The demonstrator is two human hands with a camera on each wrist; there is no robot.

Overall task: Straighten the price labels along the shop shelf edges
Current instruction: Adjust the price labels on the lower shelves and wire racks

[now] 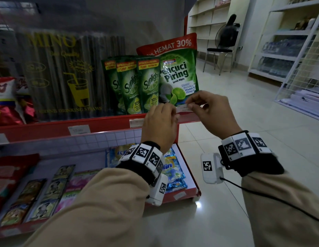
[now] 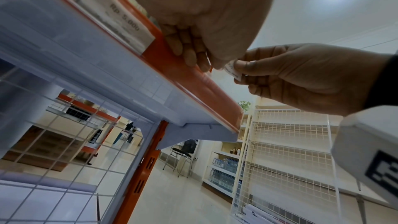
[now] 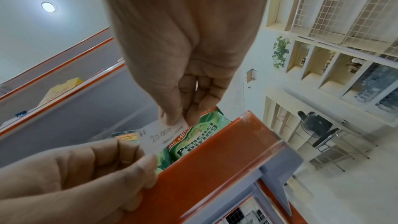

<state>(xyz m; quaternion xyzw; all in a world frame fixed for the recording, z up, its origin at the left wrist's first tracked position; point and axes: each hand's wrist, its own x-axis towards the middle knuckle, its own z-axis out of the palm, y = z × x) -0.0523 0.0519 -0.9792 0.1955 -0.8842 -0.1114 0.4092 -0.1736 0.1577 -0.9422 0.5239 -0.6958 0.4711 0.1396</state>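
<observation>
One white price label sits just right of centre in the head view, above the red shelf edge, handwritten "20.000" in the right wrist view. The right hand pinches its right end between thumb and forefinger, the other fingers curled behind. The left hand holds the left end; its fingers are curled, thumb pressed against the front of the shelf edge and fingertips resting on the strip's clear cover. The label is tilted and mostly free of the strip; whether its lower edge is inside the strip I cannot tell.

Just behind the label stands a large green "Pencuci Piring" pouch, with three smaller Sunlight pouches to its left and a pack of drinking straws further left. Two more labels sit on the same edge toward the left of the frame. Sachets lie on the lower shelf at lower left. A black chair stands in the upper right.
</observation>
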